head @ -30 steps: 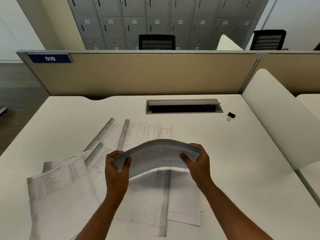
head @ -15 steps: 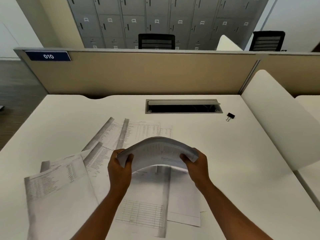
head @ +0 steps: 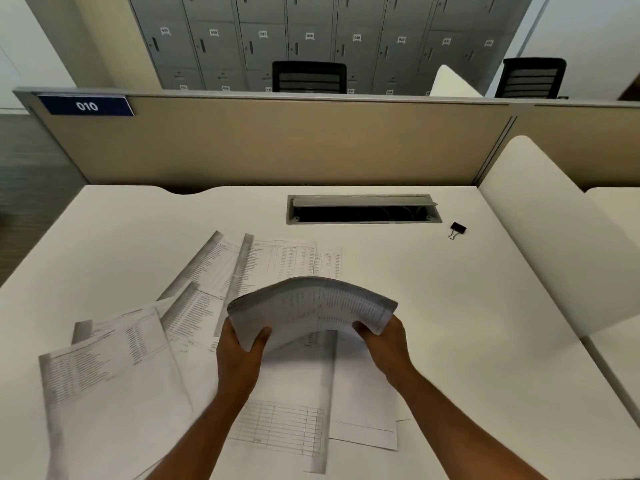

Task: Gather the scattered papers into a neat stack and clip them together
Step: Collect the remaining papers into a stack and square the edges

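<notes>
On the left of the desk [head: 450,306] we see loose sheets [head: 114,375] fanned out. Our left hand [head: 239,358] and right hand [head: 388,344] each curl fingers round an end of the bowed paper stack [head: 311,310], held above them. Far right lies the binder clip [head: 458,230], well apart.
</notes>
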A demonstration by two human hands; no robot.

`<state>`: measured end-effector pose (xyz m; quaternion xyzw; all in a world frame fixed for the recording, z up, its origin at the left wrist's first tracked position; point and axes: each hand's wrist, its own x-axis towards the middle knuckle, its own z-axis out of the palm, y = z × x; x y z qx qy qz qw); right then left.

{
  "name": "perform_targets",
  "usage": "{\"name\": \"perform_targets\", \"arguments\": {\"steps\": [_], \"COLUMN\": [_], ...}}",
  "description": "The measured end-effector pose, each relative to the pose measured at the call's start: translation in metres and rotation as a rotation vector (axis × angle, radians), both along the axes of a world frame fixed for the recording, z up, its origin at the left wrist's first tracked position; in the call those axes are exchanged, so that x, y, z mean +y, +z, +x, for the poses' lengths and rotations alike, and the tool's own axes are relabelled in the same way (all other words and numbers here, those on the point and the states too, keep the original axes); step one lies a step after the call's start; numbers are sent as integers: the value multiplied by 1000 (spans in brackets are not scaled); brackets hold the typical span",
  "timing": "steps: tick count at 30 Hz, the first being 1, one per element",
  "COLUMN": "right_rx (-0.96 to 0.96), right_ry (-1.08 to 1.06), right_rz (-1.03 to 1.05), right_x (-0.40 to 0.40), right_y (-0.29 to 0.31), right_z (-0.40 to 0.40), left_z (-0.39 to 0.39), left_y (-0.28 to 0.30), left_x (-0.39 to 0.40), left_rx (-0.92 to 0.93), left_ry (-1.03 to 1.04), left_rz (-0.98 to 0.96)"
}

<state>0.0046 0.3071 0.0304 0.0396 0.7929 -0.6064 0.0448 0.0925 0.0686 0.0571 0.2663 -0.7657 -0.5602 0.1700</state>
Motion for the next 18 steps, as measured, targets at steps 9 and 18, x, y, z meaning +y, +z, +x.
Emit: {"name": "perform_targets", "arguments": {"steps": [9, 18], "right_rx": [-1, -11], "right_ry": [-80, -135], "right_rz": [2, 9], "right_x": [1, 6], "right_y": [-5, 12], "right_z": [6, -6], "left_z": [9, -11], "left_y": [-9, 0], "left_x": [-3, -6], "left_rx": [-22, -7], "left_ry": [-27, -8], "left_rz": [21, -33]}}
